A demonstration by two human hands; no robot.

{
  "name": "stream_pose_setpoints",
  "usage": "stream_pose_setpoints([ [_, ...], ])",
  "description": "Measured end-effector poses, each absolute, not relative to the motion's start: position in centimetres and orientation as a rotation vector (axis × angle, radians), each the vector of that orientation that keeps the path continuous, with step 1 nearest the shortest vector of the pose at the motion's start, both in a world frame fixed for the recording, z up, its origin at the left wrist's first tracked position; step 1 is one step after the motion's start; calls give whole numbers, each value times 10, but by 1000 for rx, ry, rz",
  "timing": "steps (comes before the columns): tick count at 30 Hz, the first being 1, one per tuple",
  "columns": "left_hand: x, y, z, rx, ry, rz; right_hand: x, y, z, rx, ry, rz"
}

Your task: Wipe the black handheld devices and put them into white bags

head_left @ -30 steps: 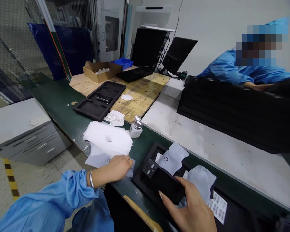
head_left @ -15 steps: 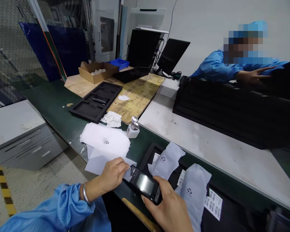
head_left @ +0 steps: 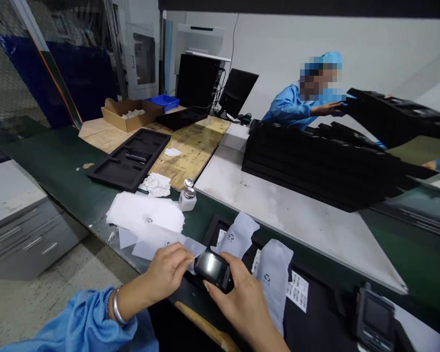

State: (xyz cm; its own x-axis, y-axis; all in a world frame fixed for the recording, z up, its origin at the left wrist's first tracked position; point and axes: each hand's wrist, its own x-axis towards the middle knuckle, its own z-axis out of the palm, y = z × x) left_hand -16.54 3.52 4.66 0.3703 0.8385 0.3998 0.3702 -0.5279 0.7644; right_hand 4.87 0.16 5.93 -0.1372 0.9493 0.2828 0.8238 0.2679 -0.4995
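Observation:
My right hand (head_left: 244,296) grips a black handheld device (head_left: 212,267) with a glossy screen, thumb and fingers on its two long sides. A thin, translucent plastic bag (head_left: 181,240) is pinched at its mouth by my left hand (head_left: 170,268). The device's far end is inside the bag's mouth, and its keys are hidden. To the left lies a stack of similar white bags (head_left: 143,210). Right of my hands, two bagged items, one a wrapped pouch (head_left: 275,278) marked CPE, rest on a black foam tray (head_left: 214,230).
A dispenser bottle (head_left: 187,198) stands beyond the bags, near crumpled tissue (head_left: 156,184). Another foam tray (head_left: 113,168) lies at left. A label sheet (head_left: 298,291) and another handheld device (head_left: 376,318) are at right. Across the table, a co-worker (head_left: 289,105) handles stacked black trays (head_left: 308,164).
The device has slid leftward into the bag, covering its keys, while my left hand keeps its pinch. The co-worker's black tray is now raised and tilted. My view has shifted right.

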Motion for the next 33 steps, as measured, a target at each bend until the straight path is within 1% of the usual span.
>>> stream_pose_setpoints([
  [3, -161, 38, 54, 2057, 1027, 1038, 48, -1, 59, -1554, -2027, 235],
  [6, -150, 42, 64, 2062, 1045, 1032, 44, -3, 58, -1425, -2158, 337],
  [11, -126, 42, 78, 2079, 911, 1045, 47, 0, 64, -1489, -2103, 380],
  [13, -123, 40, 82, 2152, 832, 1059, 56, 1, 74, -1525, -2141, 412],
  [16, -125, 44, 85, 2436, 800, 1033, 72, -1, 96, -1659, -2147, 414],
  [19, -123, 59, 79, 2682, 856, 824, 84, -4, 125, -1761, -2180, 411],
  [21, -111, 69, 70, 2703, 812, 721, 89, -5, 143, -1764, -2210, 436],
  [23, -91, 74, 62, 2629, 702, 812, 95, -7, 156, -1686, -2193, 470],
  [26, -55, 70, 62, 2374, 551, 1059, 114, -16, 161, -1457, -2040, 438],
  [29, -17, 59, 77, 2129, 539, 1176, 139, -29, 147, -1356, -1808, 404],
  [31, 7, 50, 89, 2029, 551, 1209, 154, -38, 134, -1361, -1700, 409],
  [33, 32, 42, 97, 1952, 519, 1208, 164, -46, 125, -1346, -1612, 337],
])
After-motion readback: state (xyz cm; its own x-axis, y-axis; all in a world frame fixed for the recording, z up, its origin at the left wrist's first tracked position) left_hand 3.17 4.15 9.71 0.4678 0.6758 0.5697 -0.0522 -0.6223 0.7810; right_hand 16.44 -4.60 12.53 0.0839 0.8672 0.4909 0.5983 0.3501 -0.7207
